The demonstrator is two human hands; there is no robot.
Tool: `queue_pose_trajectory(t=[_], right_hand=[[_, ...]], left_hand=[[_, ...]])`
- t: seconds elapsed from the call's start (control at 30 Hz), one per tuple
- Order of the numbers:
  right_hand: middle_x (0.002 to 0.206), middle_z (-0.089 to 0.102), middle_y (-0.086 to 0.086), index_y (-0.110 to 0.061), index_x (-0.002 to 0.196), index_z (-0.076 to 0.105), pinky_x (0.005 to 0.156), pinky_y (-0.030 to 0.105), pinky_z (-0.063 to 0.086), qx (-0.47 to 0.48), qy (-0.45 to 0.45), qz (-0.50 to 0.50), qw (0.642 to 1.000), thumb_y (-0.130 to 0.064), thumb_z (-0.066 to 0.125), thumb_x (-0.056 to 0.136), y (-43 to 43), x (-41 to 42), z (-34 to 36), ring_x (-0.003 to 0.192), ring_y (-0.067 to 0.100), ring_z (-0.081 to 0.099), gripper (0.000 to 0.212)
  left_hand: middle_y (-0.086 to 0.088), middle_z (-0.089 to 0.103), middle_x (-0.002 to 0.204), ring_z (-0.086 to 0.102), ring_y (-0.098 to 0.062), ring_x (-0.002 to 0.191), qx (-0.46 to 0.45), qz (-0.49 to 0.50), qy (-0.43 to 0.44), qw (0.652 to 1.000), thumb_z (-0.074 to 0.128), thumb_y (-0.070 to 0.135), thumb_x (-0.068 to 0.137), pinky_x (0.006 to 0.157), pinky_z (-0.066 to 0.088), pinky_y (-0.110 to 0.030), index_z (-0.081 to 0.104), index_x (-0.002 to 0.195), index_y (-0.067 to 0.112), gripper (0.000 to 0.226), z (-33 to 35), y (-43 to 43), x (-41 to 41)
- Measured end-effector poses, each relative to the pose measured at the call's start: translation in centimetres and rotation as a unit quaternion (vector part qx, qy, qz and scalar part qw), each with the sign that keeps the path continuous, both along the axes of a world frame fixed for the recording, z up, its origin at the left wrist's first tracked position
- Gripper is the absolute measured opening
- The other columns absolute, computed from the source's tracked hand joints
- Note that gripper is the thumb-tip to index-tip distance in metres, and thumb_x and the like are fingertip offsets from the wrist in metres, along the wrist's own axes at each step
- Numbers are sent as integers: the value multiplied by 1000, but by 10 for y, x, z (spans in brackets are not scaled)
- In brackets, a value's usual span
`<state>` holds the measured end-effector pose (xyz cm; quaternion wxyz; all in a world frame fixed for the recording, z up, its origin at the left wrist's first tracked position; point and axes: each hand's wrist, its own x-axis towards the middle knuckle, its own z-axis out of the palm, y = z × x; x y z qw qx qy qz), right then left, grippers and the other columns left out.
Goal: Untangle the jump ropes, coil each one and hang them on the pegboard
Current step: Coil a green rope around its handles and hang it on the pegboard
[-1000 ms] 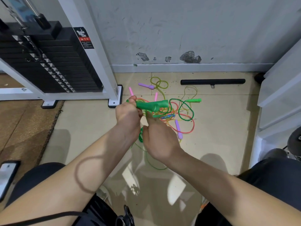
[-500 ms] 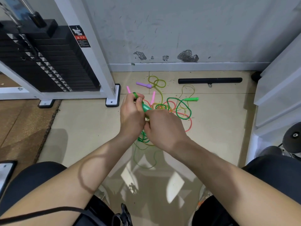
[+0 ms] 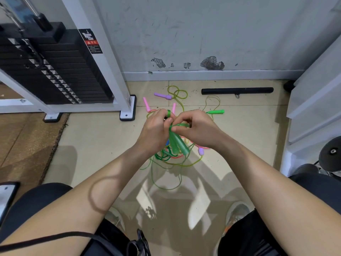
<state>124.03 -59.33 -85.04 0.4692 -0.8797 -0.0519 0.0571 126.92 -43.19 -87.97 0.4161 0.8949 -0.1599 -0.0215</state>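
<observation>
Bright, even indoor light is being received from overhead. Pale patches are being reflected off the glossy floor point(image 3: 88, 137) near the feet, and soft grey shadows are being cast beside them. A looped shadow is being thrown across the left forearm point(image 3: 118, 182). The green jump rope point(image 3: 178, 145) is being smeared by motion blur. The white frame point(image 3: 116, 82) is being bowed by wide-angle distortion.

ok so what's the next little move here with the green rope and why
Probably draw the green cord up and out of the tangle. The left hand and right hand both pinch it, the green handle hangs below them, and green loops beneath lie mixed with pink and yellow cords on the floor, so it looks not yet free.
</observation>
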Motion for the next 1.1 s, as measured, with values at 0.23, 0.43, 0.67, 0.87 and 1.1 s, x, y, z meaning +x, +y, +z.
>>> queue_pose_trajectory(t=[0.23, 0.43, 0.67, 0.87, 1.1], right_hand=[[64, 49, 3, -11, 80, 69, 55, 25, 39, 193, 90, -39, 976, -10, 63, 94, -3, 2, -5, 54, 8, 44, 15], [61, 45, 2, -13, 75, 62, 48, 20, 35, 333, 161, -48, 928, -13, 56, 99, 1, 1, -18, 53, 14, 32, 25], [63, 45, 4, -17, 83, 63, 50, 25, 30, 411, 179, -124, 885, -5, 50, 99, 19, -7, -32, 48, 12, 34, 23], [66, 56, 0, -18, 97, 70, 51, 27, 36, 276, 122, -141, 943, -20, 51, 104, 50, -27, -44, 46, 15, 41, 21], [52, 45, -1, -9, 69, 53, 56, 35, 29, -41, -13, -35, 998, -9, 48, 96, 60, -34, -19, 51, 14, 40, 27]], left_hand=[[-7, 69, 101, 60, -19, 87, -123, 20, 133, 983, 47, 34, 90, 87, 50, -43, 63, 89, 33, 16, 16, 5, 2], [1, 56, 69, 47, -7, 57, -242, 18, 183, 953, 43, 9, 106, 59, 41, -21, 62, 93, 15, 24, 23, 6, 2], [-15, 53, 89, 42, -14, 59, -385, 130, 252, 878, 42, 8, 107, 53, 40, -20, 60, 90, 7, 24, 24, -2, -1], [-3, 57, 79, 46, -15, 59, -322, 266, 184, 890, 41, 13, 106, 60, 40, -26, 58, 92, 17, 23, 11, 1, 9], [4, 58, 105, 48, -14, 93, -103, 257, 8, 961, 40, 13, 104, 75, 30, -20, 55, 103, 19, 16, 8, 6, 8]])
